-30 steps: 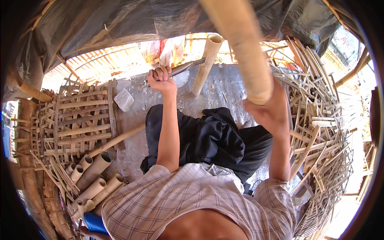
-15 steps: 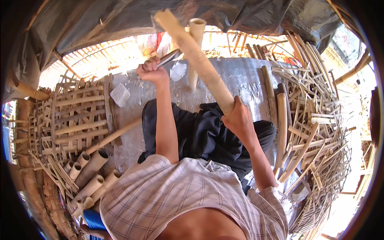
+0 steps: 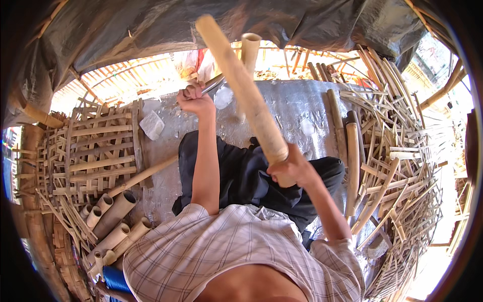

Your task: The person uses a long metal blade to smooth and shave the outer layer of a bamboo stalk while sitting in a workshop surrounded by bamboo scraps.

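Observation:
My right hand [image 3: 293, 167] grips a thick bamboo stick [image 3: 251, 103] near its lower end. The stick slants up and leftward over the work surface. Ahead of me a hollow bamboo tube [image 3: 250, 49] stands upright, its middle covered by the stick. My left hand [image 3: 195, 98] is closed around the handle of a knife [image 3: 214, 83]. Its shiny metal blade points right, toward the tube. The stick hides the blade's far end, so I cannot tell whether it touches the tube.
On the left lie a woven bamboo frame [image 3: 100, 146] and several cut bamboo tubes [image 3: 114, 214]. A big heap of split bamboo strips [image 3: 397, 171] fills the right side, beside bamboo poles [image 3: 353, 166]. Pale blocks [image 3: 152, 125] rest on the grey sheet [image 3: 166, 173]. Dark plastic sheeting [image 3: 151, 30] hangs ahead.
My right hand has come down and toward me with the bamboo stick, whose lower end now shows below the fist. My left hand and the knife have shifted slightly down and right.

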Tool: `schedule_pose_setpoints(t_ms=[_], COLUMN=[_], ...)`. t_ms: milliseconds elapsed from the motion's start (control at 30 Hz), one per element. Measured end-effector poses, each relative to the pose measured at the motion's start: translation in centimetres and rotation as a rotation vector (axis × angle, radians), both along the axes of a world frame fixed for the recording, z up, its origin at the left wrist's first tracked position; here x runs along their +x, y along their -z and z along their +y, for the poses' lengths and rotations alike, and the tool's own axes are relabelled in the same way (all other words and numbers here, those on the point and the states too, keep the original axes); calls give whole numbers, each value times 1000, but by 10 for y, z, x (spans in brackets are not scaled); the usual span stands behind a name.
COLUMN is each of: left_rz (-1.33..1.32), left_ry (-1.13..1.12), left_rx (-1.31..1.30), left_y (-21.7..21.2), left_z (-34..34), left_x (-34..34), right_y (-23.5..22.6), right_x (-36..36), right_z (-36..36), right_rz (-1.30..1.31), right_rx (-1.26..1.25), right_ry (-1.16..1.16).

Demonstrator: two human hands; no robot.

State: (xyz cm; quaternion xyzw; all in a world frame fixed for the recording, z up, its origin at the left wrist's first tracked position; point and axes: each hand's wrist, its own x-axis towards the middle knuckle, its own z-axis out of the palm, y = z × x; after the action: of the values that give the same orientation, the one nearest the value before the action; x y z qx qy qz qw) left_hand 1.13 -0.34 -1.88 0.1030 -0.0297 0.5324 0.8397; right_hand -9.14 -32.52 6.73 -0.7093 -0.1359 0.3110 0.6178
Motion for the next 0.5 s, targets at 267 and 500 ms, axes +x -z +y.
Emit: schedule_pose_setpoints(t_ms=[267, 500], left_rz=[40, 6], left_ry=[31, 71], left_rx=[85, 115], left_y=[-7, -7], left_z=[-22, -27], left_x=[4, 6], right_y=[-153, -57], right_x=[26, 30], right_z=[-19, 2], right_rz=[-1021, -935], right_rx=[-108, -19], right_ry=[213, 517])
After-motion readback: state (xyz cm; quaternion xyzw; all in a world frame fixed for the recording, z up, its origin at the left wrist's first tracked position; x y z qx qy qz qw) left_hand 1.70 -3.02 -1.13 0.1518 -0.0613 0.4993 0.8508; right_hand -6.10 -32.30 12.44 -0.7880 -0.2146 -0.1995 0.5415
